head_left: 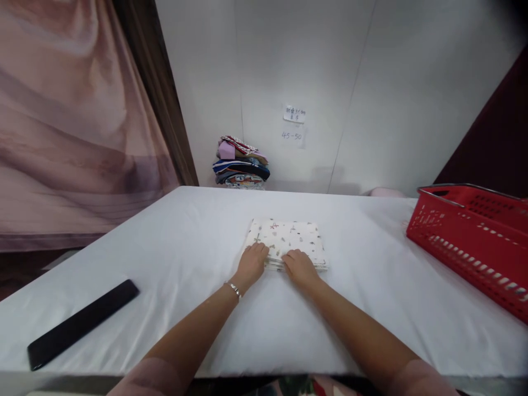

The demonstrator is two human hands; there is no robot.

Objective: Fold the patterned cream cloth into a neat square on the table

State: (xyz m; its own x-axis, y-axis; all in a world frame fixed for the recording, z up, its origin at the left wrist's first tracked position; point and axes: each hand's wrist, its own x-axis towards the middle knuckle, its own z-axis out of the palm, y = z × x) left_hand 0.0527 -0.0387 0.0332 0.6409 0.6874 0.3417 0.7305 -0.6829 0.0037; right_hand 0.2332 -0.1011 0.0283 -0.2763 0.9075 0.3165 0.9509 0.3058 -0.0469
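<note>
A folded white cloth (295,236) with a small print of sprigs and leaf-like shapes lies flat on the white-covered table, its layers showing along the near edge. At its near left corner, my left hand (252,263) has its fingers over the top, closed on the edge; a silver bracelet circles that wrist. My right hand (300,267) grips the middle of the same near edge with curled fingers. Both thumbs are mostly hidden.
A long black flat object (84,324) lies at the table's left. On the right stands a red plastic basket (462,231) with a metal handle. Behind the far edge is a stack of folded fabrics (241,165). Paper notes (293,126) are stuck to the wall; a pink curtain (74,126) hangs left.
</note>
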